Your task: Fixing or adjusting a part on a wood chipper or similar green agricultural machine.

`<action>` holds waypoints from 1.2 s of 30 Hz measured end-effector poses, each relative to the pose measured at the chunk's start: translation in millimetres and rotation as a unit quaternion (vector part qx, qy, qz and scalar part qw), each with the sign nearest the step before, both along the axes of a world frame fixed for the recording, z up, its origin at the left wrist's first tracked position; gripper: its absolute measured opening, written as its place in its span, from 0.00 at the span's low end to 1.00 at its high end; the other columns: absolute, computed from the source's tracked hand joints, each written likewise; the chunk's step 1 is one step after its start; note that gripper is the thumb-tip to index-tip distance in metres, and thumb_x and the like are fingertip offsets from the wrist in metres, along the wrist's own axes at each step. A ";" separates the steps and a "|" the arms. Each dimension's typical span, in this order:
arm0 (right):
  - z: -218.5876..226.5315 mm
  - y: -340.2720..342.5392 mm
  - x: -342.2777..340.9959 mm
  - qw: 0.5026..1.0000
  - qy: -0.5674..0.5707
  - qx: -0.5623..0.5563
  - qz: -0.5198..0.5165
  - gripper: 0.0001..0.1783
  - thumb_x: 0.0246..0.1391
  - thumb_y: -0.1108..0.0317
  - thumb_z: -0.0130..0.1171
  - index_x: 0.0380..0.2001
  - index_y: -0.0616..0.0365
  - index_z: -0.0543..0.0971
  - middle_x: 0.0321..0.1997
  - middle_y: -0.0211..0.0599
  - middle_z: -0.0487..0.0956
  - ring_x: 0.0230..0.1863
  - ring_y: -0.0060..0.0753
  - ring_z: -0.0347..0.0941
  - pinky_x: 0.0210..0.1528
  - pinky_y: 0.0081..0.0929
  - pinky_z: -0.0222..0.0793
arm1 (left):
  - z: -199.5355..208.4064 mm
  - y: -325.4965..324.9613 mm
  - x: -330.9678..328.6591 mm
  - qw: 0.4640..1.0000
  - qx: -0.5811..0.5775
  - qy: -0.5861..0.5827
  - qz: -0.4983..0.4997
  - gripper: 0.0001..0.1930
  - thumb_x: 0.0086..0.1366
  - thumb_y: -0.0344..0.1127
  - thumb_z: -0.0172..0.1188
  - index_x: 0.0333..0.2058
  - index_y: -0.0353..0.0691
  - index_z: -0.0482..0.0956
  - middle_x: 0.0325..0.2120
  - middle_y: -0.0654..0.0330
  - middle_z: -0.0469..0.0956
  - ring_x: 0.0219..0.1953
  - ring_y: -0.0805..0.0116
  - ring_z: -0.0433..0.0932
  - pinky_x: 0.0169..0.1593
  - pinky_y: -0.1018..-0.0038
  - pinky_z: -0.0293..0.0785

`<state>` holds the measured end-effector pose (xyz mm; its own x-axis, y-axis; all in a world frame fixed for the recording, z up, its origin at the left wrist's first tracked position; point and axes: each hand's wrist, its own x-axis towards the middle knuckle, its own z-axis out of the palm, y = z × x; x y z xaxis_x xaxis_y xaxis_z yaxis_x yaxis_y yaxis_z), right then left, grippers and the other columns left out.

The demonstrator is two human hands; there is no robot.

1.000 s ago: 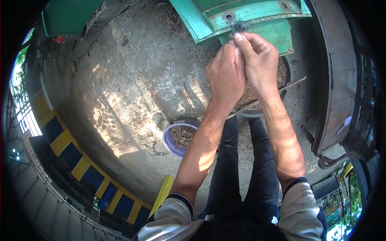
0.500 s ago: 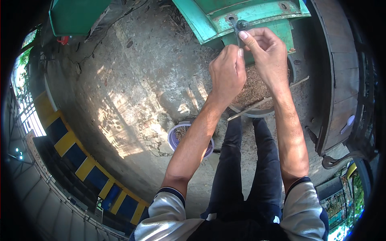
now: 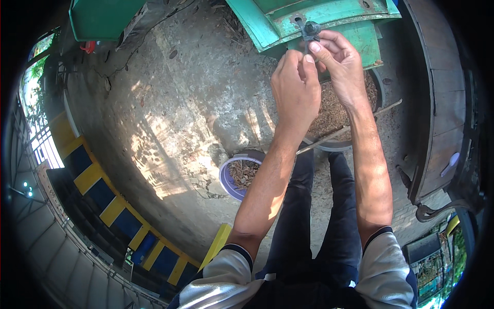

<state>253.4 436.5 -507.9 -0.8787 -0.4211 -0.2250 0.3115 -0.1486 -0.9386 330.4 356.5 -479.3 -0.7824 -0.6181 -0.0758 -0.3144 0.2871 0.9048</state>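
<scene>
A dark fitting with a round, bolt-like head (image 3: 312, 29) sits at the lower lip of a green metal housing (image 3: 334, 19), just beside a hole. My right hand (image 3: 343, 69) pinches this fitting from the right between thumb and fingers. Just below and to the left, my left hand (image 3: 297, 91) is closed, thumb pressed to the fingers near the fitting's narrow lower end. What those left fingertips hold is hidden. Under the housing, a round tub (image 3: 382, 92) contains brown shavings-like material, with a thin stick (image 3: 381, 110) lying across it.
A purple-rimmed bucket (image 3: 224, 177) with dry, leaf-like scraps stands left of my legs on the concrete floor (image 3: 170, 103). Another green metal part (image 3: 105, 19) is at the upper left. Yellow-and-blue panels (image 3: 113, 211) curve along the left; a dark wooden structure (image 3: 446, 118) flanks the right.
The view has shifted slightly, showing more of the bucket. My left fingers have changed their bend near the fitting's lower end, while my right hand keeps its pinch.
</scene>
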 end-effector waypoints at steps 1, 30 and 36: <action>-1.6 1.2 -1.2 1.000 0.001 -0.001 0.000 0.12 0.66 0.65 0.65 0.48 0.59 0.83 0.36 0.26 0.84 0.33 0.12 0.73 0.32 0.16 0.66 | 2.5 0.3 -0.9 0.999 0.029 -0.022 0.008 0.11 0.74 0.35 0.52 0.33 0.34 0.72 0.29 0.54 0.76 0.29 0.60 0.77 0.35 0.60 0.71; 20.5 5.7 23.1 0.964 0.102 0.199 -0.144 0.14 0.64 0.65 0.65 0.48 0.61 0.82 0.38 0.34 0.84 0.40 0.19 0.77 0.41 0.21 0.73 | -1.4 -10.4 -3.3 0.999 0.005 0.003 -0.045 0.17 0.79 0.39 0.45 0.32 0.33 0.68 0.19 0.53 0.69 0.22 0.62 0.69 0.30 0.60 0.66; 38.1 -17.1 21.9 0.995 -0.058 0.075 -0.016 0.12 0.68 0.65 0.61 0.40 0.63 0.85 0.34 0.29 0.84 0.35 0.15 0.75 0.39 0.18 0.73 | 2.6 -9.0 0.7 0.996 0.051 0.025 -0.063 0.13 0.78 0.36 0.45 0.35 0.32 0.70 0.23 0.47 0.74 0.24 0.56 0.75 0.30 0.58 0.68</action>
<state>275.3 419.4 -469.8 -0.8556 -0.3471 -0.3841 0.4166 -0.0210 -0.9089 331.1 347.5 -476.7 -0.8575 -0.5061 -0.0923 -0.2353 0.2262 0.9452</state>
